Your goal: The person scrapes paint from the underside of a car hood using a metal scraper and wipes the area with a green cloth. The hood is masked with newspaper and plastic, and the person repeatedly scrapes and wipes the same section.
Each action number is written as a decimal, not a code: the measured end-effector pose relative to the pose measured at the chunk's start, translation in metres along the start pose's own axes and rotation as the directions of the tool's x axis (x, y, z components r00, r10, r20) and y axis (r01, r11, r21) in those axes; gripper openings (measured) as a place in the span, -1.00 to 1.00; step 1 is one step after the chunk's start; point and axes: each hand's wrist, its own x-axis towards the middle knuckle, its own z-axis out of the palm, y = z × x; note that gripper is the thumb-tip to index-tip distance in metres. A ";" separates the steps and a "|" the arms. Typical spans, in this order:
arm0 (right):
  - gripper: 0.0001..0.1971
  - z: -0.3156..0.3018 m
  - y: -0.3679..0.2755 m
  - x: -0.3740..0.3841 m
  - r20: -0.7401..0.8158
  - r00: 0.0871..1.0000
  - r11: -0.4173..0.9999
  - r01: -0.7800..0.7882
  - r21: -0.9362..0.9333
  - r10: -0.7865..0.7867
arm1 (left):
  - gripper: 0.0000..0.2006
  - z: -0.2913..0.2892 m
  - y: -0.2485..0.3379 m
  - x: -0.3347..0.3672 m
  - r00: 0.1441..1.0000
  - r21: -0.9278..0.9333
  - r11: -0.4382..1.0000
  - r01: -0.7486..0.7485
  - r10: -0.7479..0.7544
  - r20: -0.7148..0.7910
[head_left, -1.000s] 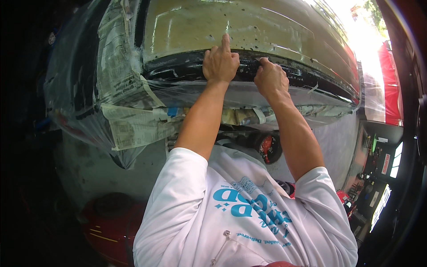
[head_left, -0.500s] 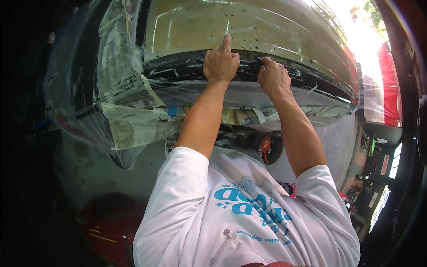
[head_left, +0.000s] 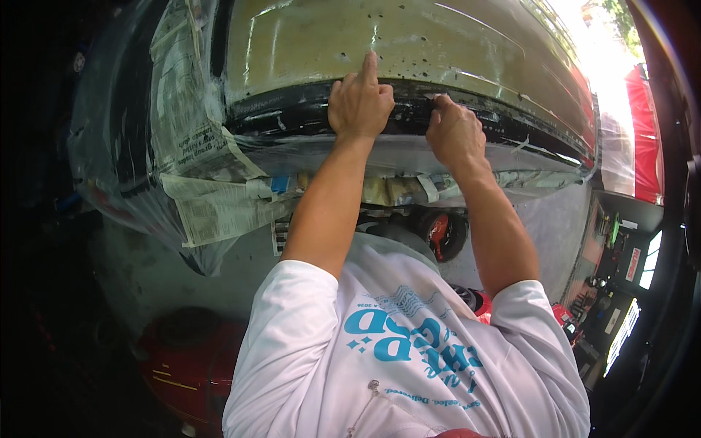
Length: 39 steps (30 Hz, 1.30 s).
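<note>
Touching curved black edge (head_left: pixel 288 114) — hands (head_left: pixel 361 107) (head_left: pixel 456 131), newspaper (head_left: pixel 212 208); filmy plastic (head_left: pixel 303 148)

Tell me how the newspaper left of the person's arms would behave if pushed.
The newspaper would probably fold rather than resist, since its lower part hangs creased. It is likely light and easily torn, being thin paper. Pushing might also shift the plastic sheeting showing below its edge.

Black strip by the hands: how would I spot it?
Find the curved olive-tan panel at the top. Along its lower edge, beneath the left hand and right hand, runs the long strip. Its black surface stands apart from the tan above and translucent plastic sheeting below.
</note>
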 end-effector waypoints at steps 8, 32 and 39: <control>-0.68 0.002 -0.007 -0.001 -0.046 0.998 0.996 -0.037 0.082 0.041 | -0.37 -0.003 0.002 0.002 1.000 0.024 1.000 -0.001 0.001 0.000; -0.64 0.018 -0.021 -0.005 -0.046 0.999 0.995 0.003 0.095 0.001 | -0.39 -0.005 0.006 0.001 0.999 0.013 0.999 0.031 -0.031 0.008; -0.61 -0.019 0.026 -0.011 -0.154 0.988 0.860 0.105 0.499 -0.031 | -0.59 -0.001 -0.001 -0.005 0.987 -0.075 0.997 0.007 -0.019 -0.159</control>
